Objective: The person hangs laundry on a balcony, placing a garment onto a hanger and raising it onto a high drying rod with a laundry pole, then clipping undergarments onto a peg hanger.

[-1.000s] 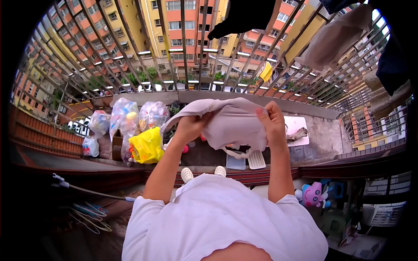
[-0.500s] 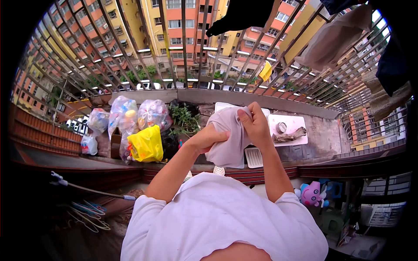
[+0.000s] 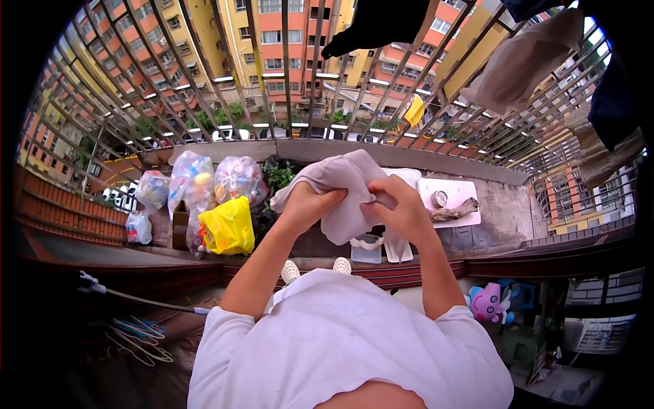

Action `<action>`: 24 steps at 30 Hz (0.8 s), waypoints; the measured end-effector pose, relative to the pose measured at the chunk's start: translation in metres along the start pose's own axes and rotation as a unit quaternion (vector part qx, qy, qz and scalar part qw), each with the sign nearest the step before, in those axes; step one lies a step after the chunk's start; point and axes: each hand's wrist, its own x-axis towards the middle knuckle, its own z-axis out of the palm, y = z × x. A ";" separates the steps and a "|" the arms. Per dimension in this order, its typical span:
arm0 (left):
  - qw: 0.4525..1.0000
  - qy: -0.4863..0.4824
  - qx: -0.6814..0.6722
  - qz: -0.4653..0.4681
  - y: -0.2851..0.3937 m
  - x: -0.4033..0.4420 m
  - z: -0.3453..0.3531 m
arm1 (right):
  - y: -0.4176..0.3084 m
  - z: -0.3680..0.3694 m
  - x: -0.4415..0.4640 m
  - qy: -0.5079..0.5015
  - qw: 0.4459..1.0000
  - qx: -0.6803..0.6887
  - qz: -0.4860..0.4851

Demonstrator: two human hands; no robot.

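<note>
A pale greyish-pink piece of cloth, seemingly a garment (image 3: 344,187), is bunched up between both hands above the balcony ledge. My left hand (image 3: 310,206) grips it from the near left side, the thumb lying over the fabric. On the other side my right hand (image 3: 397,208) pinches an edge of the fabric between thumb and fingers. A loose fold hangs beneath my right hand. The kind of garment cannot be made out because it is crumpled.
Metal bars (image 3: 289,75) close off the far side. Clear bags of bottles (image 3: 238,178) and a yellow bag (image 3: 228,226) stand left. A white tray (image 3: 458,193) holds a jar (image 3: 439,199) and driftwood (image 3: 455,211). Clothes (image 3: 524,65) hang at upper right; hangers (image 3: 139,337) lie lower left.
The cloth has moved up and left and is more spread out. My left hand has shifted left and up; my right hand has moved down. A clear container below has come into view.
</note>
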 end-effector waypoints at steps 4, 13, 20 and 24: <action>1.000 -0.011 -0.025 0.014 -0.001 -0.003 -0.002 | 0.011 0.003 0.004 0.036 0.999 -0.028 -0.022; 0.985 -0.066 -0.160 -0.023 0.006 -0.007 0.010 | 0.000 0.010 0.011 0.012 0.991 0.115 0.064; 0.999 0.034 -0.002 0.018 0.009 -0.004 0.003 | -0.006 -0.018 0.008 -0.015 0.997 0.063 0.030; 0.996 0.040 0.074 0.038 -0.008 0.005 -0.002 | 0.000 0.001 0.008 0.012 0.999 0.031 -0.023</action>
